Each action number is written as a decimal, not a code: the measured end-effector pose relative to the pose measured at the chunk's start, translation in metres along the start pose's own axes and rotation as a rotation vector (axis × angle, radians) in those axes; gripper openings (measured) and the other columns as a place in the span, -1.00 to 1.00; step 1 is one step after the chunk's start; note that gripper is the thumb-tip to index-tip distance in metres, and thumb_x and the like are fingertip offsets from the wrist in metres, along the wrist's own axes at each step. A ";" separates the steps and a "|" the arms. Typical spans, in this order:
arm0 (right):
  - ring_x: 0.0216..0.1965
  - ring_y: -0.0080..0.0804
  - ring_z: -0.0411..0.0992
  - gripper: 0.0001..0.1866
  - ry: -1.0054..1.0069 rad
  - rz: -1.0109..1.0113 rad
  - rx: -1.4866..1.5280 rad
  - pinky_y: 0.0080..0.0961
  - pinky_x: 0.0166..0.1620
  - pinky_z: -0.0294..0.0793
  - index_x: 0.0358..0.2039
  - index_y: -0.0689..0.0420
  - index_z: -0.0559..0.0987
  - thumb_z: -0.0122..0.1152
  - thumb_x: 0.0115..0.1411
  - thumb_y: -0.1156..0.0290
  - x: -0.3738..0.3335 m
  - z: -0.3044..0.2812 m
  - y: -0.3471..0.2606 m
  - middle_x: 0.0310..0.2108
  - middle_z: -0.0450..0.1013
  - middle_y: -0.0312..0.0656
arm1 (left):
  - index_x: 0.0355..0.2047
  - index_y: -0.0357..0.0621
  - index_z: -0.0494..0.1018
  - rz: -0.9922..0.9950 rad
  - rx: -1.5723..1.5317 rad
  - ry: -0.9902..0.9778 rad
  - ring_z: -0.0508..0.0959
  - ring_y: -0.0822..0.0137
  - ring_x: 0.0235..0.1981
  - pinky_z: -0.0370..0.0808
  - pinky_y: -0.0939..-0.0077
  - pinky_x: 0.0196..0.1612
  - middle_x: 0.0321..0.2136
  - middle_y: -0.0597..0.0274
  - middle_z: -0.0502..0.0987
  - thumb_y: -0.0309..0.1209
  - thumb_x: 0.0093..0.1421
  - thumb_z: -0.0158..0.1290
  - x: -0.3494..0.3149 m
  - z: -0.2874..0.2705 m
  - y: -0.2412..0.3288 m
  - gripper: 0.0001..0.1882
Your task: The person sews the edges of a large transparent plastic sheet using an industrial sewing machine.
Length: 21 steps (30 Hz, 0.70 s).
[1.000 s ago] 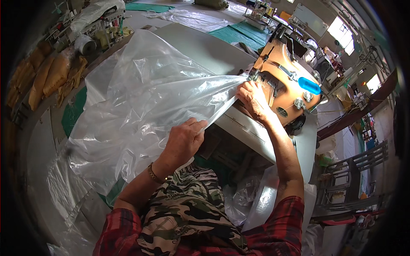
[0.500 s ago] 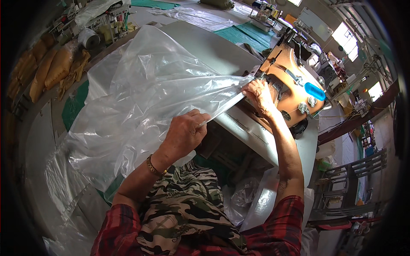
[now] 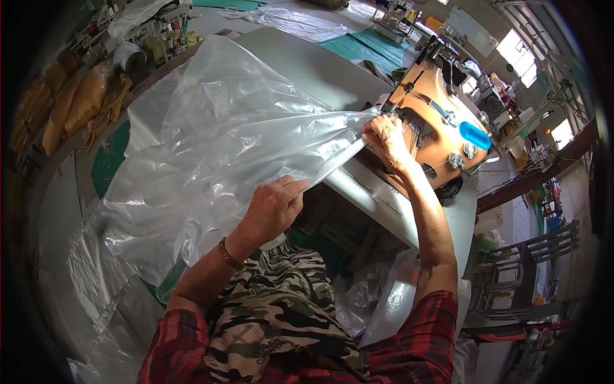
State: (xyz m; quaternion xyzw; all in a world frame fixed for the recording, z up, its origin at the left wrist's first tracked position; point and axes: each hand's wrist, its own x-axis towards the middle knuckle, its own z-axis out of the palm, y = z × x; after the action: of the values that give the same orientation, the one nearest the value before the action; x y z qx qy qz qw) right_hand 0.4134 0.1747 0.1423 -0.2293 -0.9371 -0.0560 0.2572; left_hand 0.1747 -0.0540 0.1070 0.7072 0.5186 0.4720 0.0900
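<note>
Behind the work lies a cluttered workshop, with brown sacks (image 3: 88, 102) at the far left, a green sheet (image 3: 368, 50) spread beyond and a bright window (image 3: 517, 59) at the upper right. A pale counter (image 3: 300, 64) carries an orange sewing machine (image 3: 442, 150) with a blue oval part (image 3: 474, 136) on its side; ruler marks (image 3: 357, 182) run along the counter's near edge. A clear plastic sheet (image 3: 217, 141) spreads wrinkled over the counter's left side, narrowing into folds toward the machine. The left hand (image 3: 275, 206), below a wristwatch (image 3: 229, 254), is closed, pinching the sheet's near edge. The right hand (image 3: 386, 137) grips the sheet's gathered end with bent fingers, just beside the machine's needle area, which the hand partly hides. A camouflage apron (image 3: 268, 313) covers the person's lap.
</note>
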 end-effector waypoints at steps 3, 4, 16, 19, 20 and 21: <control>-0.25 -0.24 0.36 -0.82 0.064 0.021 -0.005 -0.27 -0.06 0.23 -0.31 0.06 0.50 0.31 0.08 0.50 -0.001 0.005 -0.002 -0.37 0.40 -0.21 | -0.15 -0.18 0.54 0.008 -0.007 -0.057 0.50 0.05 -0.55 0.44 0.27 -0.47 -0.50 0.05 0.47 -0.58 0.10 0.10 -0.005 0.007 -0.003 -0.73; -0.25 -0.19 0.36 -0.79 0.121 0.089 -0.009 -0.24 -0.09 0.26 -0.30 0.09 0.48 0.32 0.05 0.52 -0.002 0.007 -0.005 -0.35 0.40 -0.18 | -0.18 -0.19 0.53 0.024 -0.006 -0.103 0.52 0.00 -0.51 0.46 0.20 -0.45 -0.49 0.06 0.47 -0.57 0.10 0.08 -0.007 0.010 -0.004 -0.76; 0.18 -0.11 0.33 -0.61 0.437 0.373 -0.428 -0.01 0.25 0.17 0.02 0.17 0.49 0.13 0.14 0.52 -0.035 0.057 -0.037 0.08 0.41 -0.12 | -0.22 -0.22 0.46 0.189 -0.032 -0.276 0.54 -0.05 -0.49 0.49 0.13 -0.45 -0.46 0.06 0.45 -0.53 0.09 0.08 -0.018 0.050 -0.017 -0.79; 0.18 -0.28 0.35 -0.62 0.423 0.404 -0.524 -0.10 0.26 0.12 -0.01 0.08 0.53 0.15 0.11 0.41 -0.036 0.061 -0.037 0.08 0.44 -0.26 | -0.18 -0.25 0.50 0.222 -0.015 -0.268 0.52 0.02 -0.53 0.45 0.21 -0.49 -0.50 0.07 0.44 -0.56 0.09 0.07 -0.018 0.056 -0.015 -0.75; 0.18 -0.29 0.35 -0.62 0.444 0.401 -0.538 -0.11 0.26 0.12 -0.02 0.07 0.53 0.16 0.11 0.41 -0.038 0.064 -0.034 0.08 0.44 -0.27 | -0.18 -0.25 0.50 0.224 -0.016 -0.274 0.52 0.02 -0.53 0.45 0.22 -0.50 -0.50 0.08 0.43 -0.56 0.08 0.07 -0.017 0.060 -0.012 -0.74; 0.18 -0.30 0.35 -0.62 0.465 0.392 -0.548 -0.12 0.26 0.11 -0.02 0.06 0.54 0.16 0.10 0.41 -0.036 0.064 -0.034 0.08 0.45 -0.27 | -0.17 -0.25 0.50 0.221 -0.013 -0.276 0.51 0.03 -0.54 0.45 0.22 -0.51 -0.51 0.09 0.42 -0.56 0.07 0.07 -0.017 0.063 -0.010 -0.73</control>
State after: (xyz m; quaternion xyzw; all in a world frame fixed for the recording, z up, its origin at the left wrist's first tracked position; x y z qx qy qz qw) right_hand 0.3964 0.1446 0.0687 -0.4447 -0.7429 -0.3038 0.3976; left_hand 0.2154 -0.0407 0.0573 0.8172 0.4175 0.3810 0.1124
